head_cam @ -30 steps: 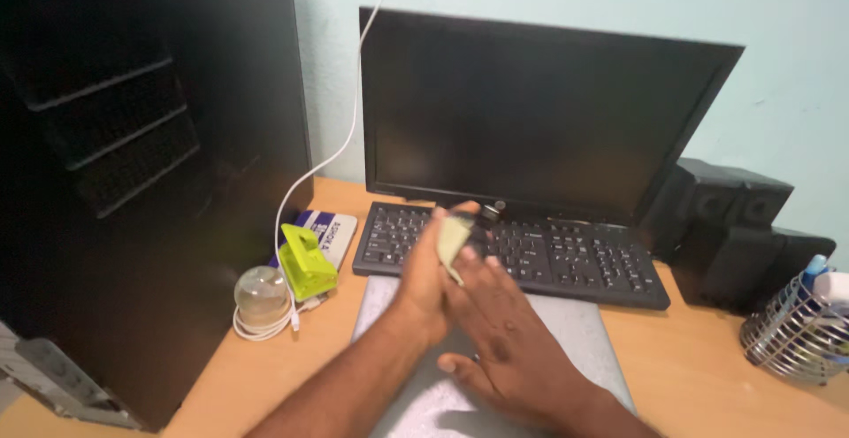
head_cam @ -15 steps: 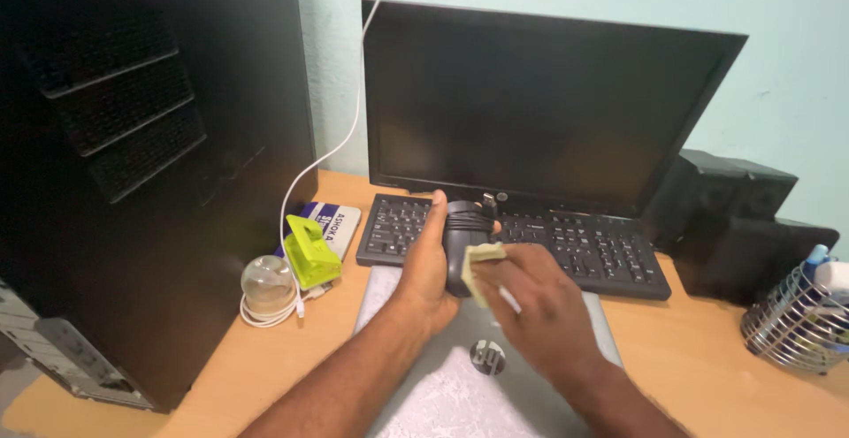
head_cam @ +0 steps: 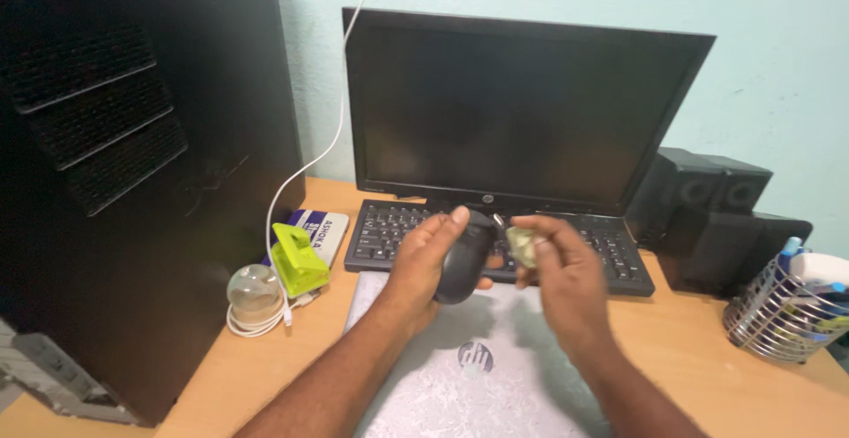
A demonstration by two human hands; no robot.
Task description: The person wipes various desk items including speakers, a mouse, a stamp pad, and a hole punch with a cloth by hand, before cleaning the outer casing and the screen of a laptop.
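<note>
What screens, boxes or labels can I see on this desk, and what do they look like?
Monitor: behind the keyboard, wide black rectangle, screen dark.
Small box: flat, white and blue, left of the keyboard, beneath a lime-green hole punch.
Closed laptop: grey, nearest the person, with a round emblem on its lid.

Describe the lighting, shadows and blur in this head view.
Head view: soft, even light; the hands cast dim shadows on the closed grey laptop; the black monitor screen shows no glare; the right hand with its small yellowish cloth is slightly motion-blurred.
</note>
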